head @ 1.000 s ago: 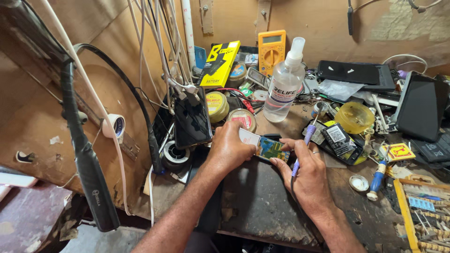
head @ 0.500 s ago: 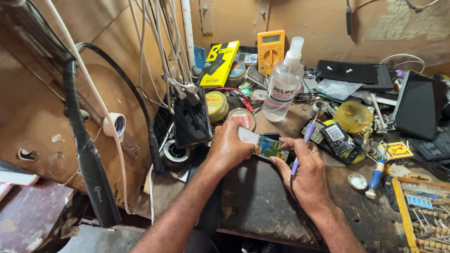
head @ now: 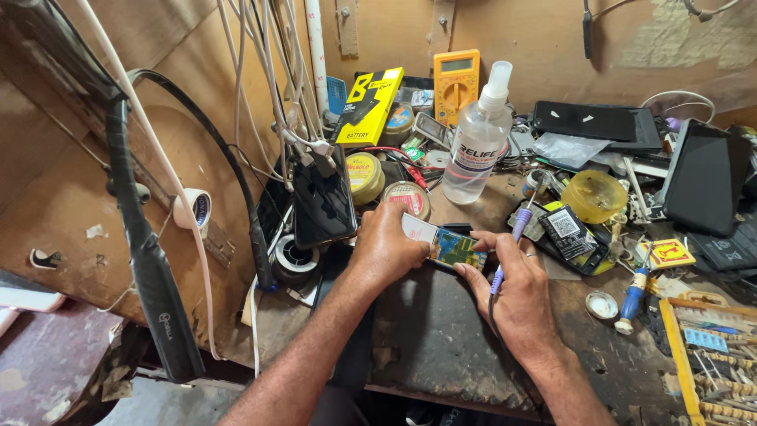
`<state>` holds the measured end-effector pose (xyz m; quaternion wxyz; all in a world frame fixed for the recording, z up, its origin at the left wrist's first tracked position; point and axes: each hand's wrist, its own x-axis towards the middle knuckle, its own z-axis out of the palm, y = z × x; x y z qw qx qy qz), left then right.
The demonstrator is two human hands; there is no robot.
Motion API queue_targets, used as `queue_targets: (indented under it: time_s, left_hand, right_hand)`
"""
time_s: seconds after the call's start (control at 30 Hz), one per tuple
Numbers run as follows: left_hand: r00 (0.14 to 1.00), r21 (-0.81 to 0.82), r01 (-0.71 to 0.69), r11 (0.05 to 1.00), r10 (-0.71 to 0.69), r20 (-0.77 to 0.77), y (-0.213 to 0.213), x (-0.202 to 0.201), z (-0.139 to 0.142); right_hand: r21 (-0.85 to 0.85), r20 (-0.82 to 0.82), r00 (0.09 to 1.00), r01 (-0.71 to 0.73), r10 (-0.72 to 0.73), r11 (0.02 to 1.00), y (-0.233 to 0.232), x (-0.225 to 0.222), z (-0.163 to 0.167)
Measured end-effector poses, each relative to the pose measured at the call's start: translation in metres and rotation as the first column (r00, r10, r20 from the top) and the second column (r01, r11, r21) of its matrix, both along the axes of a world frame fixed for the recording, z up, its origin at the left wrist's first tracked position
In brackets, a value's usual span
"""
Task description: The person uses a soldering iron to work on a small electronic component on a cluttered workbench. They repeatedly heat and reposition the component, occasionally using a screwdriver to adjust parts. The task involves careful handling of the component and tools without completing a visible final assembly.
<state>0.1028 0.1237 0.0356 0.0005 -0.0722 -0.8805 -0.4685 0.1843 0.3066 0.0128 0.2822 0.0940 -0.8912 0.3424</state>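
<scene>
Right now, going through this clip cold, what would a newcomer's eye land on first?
Dead centre, the left hand and right hand pinch a small opened device with a green circuit board over the dark workbench; the right hand also holds a purple-handled tool. Behind stand a clear spray bottle and a yellow multimeter, with white cables hanging at left.

The tabletop (head: 441,347) is dark, scuffed and stained, with a bare worn patch at its near edge. Toward the wall stand a clear spray bottle (head: 477,142), a yellow multimeter (head: 456,79) and a yellow-and-black box (head: 369,105). Two round tins (head: 364,175) sit left of the bottle. On the right lie a yellow tape roll (head: 593,196), a black tablet (head: 704,177) (tilted up) and a small white cap (head: 602,304). A blue-handled tool (head: 632,293) lies just beside the cap.
</scene>
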Motion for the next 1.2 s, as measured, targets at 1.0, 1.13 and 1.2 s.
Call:
queue_targets:
  time_s: [1.0,1.13,1.2]
  left_hand:
    - [1.0,-0.023,0.003,1.0,-0.003,0.004,0.0006,-0.0019,0.0006]
    - [1.0,-0.004,0.006,1.0,-0.006,0.013,0.0011,-0.0004,0.0015]
    - [1.0,0.0,0.003,1.0,-0.003,0.017,0.0012,-0.0004,0.0021]
  right_hand:
    - [-0.013,-0.016,1.0,0.0,0.0,1.0,-0.0004,0.0015,0.0036]
    - [-0.032,-0.012,1.0,0.003,-0.003,0.999,-0.0007,0.0031,0.0061]
    - [-0.022,-0.045,0.999,0.001,-0.002,1.0,-0.0008,0.0043,0.0071]
